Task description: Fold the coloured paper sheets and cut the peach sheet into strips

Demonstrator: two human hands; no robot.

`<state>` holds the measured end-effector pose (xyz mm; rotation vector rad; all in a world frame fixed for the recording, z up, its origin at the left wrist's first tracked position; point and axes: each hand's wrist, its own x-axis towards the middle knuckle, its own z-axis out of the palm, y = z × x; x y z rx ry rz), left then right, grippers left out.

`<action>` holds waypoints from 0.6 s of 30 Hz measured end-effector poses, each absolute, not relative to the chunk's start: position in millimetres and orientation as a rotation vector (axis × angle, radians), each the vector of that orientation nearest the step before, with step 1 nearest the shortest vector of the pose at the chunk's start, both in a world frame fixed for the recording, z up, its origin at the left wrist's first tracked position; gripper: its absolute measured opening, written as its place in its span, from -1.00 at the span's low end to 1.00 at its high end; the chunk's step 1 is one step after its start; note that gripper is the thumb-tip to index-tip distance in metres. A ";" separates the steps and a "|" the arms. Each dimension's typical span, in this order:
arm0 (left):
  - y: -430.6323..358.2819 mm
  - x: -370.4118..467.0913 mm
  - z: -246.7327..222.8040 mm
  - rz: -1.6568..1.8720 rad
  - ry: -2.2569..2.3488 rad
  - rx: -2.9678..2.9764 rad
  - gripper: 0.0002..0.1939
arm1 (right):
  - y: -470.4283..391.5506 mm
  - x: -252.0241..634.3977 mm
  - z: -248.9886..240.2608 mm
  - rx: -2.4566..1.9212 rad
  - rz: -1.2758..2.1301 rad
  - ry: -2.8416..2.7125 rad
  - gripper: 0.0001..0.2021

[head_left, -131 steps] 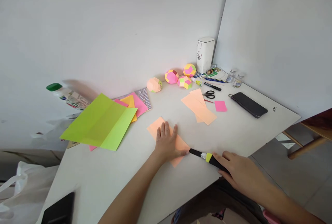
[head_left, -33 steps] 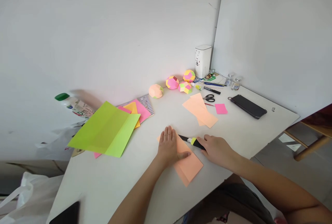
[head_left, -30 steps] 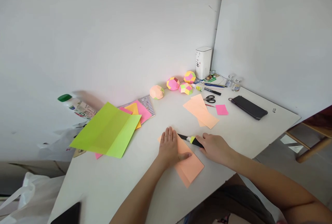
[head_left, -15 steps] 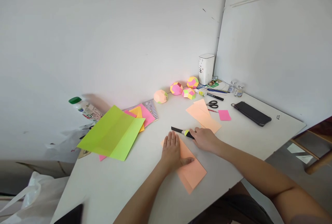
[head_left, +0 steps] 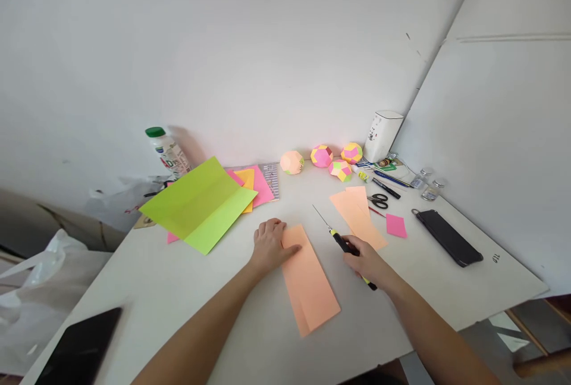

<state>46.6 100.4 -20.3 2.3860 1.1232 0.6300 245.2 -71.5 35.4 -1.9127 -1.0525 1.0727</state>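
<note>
A folded peach sheet of paper (head_left: 311, 281) lies on the table at the centre. My left hand (head_left: 269, 245) rests at its upper left edge, thumb stretched onto the paper and fingers apart on the tabletop, holding nothing. My right hand (head_left: 364, 259) is wrapped round a black and yellow utility knife (head_left: 342, 243), right of the sheet. The knife's long thin blade is out and points up and left, apart from the paper. Just beyond that hand lie other peach paper pieces (head_left: 358, 213).
Lime green paper (head_left: 203, 203) overlaps pink and orange sheets at left, beside a bottle (head_left: 169, 153). Paper balls (head_left: 322, 156) line the wall. Scissors (head_left: 379, 200), a pink square (head_left: 395, 225), a black pouch (head_left: 448, 238) and glass jars (head_left: 432, 190) are at right. A black tablet-like object (head_left: 80, 346) lies front left.
My right hand has drawn the knife away from the paper, right and nearer to me. My left hand has slid from the sheet's middle to its left edge. The view has shifted.
</note>
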 end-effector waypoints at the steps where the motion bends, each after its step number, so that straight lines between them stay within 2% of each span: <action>1: 102.8 45.2 -19.1 0.616 1.137 2.363 -0.47 | -71.3 242.8 33.0 -1.849 1.167 -0.980 -0.64; 6: 104.6 44.5 -16.7 0.644 1.141 2.237 -0.56 | -69.6 233.6 20.8 -1.710 1.373 -0.809 -0.64; 11: 100.8 45.9 -14.3 0.742 1.019 2.071 -0.75 | -68.1 232.7 19.9 -1.638 1.329 -0.819 -0.67; 18: 77.8 48.7 -5.4 0.711 0.820 1.661 -0.59 | -67.1 233.8 31.3 -1.455 1.494 -0.719 -0.69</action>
